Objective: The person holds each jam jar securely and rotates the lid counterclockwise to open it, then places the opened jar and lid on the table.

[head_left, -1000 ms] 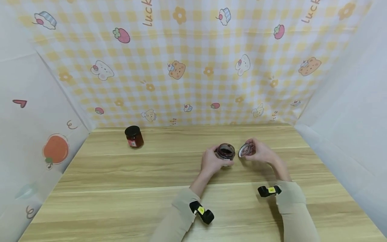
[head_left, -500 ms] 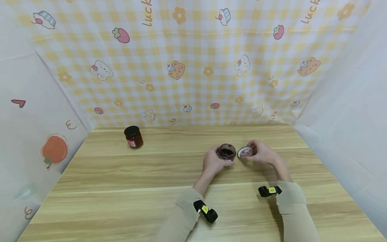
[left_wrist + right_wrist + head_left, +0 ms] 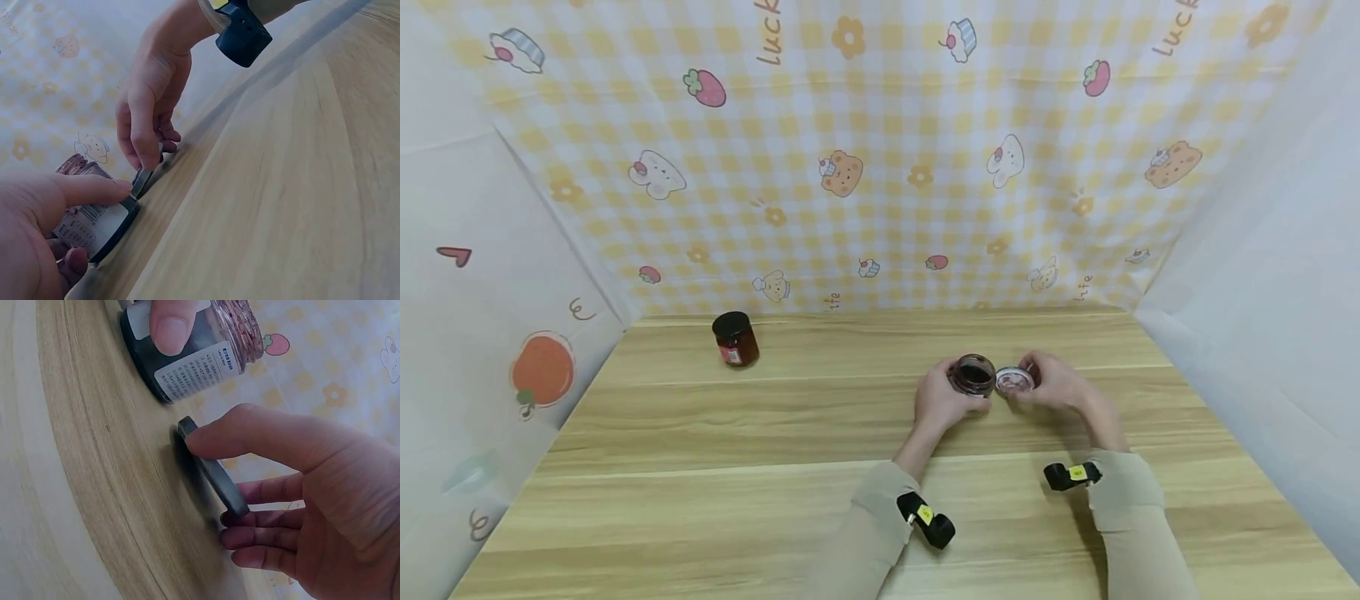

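An uncapped glass jar (image 3: 976, 374) with dark contents stands toward the right of the table, its mouth facing up. My left hand (image 3: 942, 400) grips it from the left side, thumb across the front label in the left wrist view. Beside the jar, my right hand (image 3: 1054, 382) pinches the jar's lid (image 3: 1016, 381) between thumb and fingers. The lid's pale, smeared underside faces up. In the right wrist view the lid (image 3: 215, 478) tilts close over the wood, its near edge dark, and the jar's label (image 3: 197, 372) shows small print.
A second jar (image 3: 736, 340), with a black lid and reddish-brown contents, stands at the back left of the wooden table (image 3: 700, 500). A yellow checked cloth (image 3: 887, 125) hangs behind the table's back edge. White sheets (image 3: 1262, 250) flank both sides.
My left hand has shifted slightly right with the jar, closing the gap to the lid. My right hand has tipped the lid flatter, underside up, lowering it toward the table.
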The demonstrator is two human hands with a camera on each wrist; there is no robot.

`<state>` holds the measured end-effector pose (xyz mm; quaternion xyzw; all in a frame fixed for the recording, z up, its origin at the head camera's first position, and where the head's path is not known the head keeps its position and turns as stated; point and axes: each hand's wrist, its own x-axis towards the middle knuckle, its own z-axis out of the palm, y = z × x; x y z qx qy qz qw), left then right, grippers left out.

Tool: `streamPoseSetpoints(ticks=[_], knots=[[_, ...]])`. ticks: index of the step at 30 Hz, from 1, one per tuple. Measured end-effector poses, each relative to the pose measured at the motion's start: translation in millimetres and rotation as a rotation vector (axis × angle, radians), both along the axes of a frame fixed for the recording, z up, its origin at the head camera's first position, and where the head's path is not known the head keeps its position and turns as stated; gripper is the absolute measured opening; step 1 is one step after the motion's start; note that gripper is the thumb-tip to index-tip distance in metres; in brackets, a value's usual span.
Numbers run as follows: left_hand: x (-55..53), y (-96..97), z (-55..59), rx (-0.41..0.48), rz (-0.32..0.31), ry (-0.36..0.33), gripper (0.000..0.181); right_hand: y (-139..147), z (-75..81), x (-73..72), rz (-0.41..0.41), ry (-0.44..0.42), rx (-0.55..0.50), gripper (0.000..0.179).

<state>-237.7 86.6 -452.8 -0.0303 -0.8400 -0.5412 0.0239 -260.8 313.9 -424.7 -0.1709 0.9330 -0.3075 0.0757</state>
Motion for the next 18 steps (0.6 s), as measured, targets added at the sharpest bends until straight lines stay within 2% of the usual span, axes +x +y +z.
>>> streamPoseSetpoints(ticks=[11, 18], knots=[[-3.4, 3.9, 0.2, -0.025, 0.001, 0.013, 0.078, -3.3, 1.6, 5.5, -0.040, -0.034, 0.059, 0.058], [-2.3, 2.9, 1.1, -0.046, -0.034, 0.010, 0.082, -2.6, 1.3, 6.7, -0.051, -0.036, 0.088, 0.061]])
